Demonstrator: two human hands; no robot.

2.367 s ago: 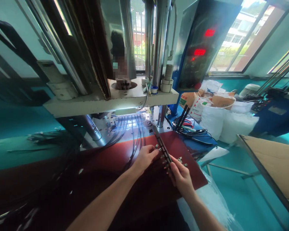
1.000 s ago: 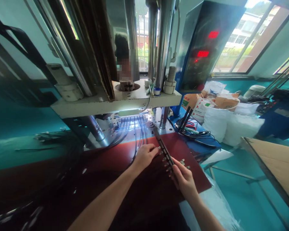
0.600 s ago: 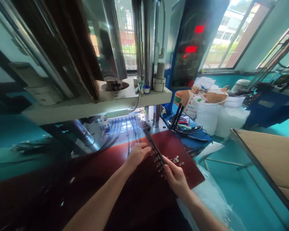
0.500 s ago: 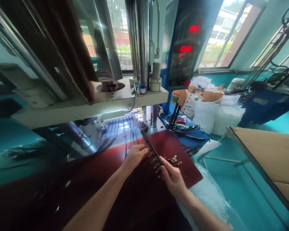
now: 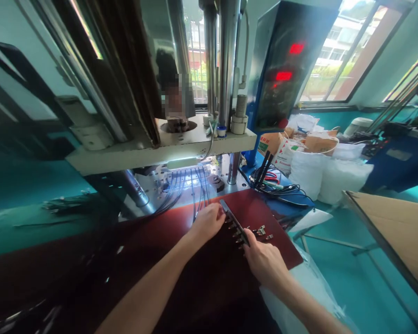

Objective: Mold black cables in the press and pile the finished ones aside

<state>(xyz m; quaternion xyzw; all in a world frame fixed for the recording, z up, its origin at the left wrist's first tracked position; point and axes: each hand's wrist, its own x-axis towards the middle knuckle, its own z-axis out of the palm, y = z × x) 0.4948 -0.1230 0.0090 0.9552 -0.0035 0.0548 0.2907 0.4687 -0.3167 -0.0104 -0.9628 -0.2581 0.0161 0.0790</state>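
Bar (image 5: 234, 220) over red-brown board (image 5: 282, 246)

One bar: long axis slanting, far end toward the press (image 5: 160, 153). One right hand (image 5: 266, 260) grips and hides its near end; one left hand (image 5: 206, 224) has bunched fingers at the far end, their hold indiscernible to me. Small metal pieces (image 5: 261, 230) alongside defy counting.

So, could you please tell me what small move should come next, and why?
Perhaps firm the grip of the left hand at the far end of the long dark bar: the right hand holds its near end, and small silvery metal pieces jut from its side, perhaps easily knocked.
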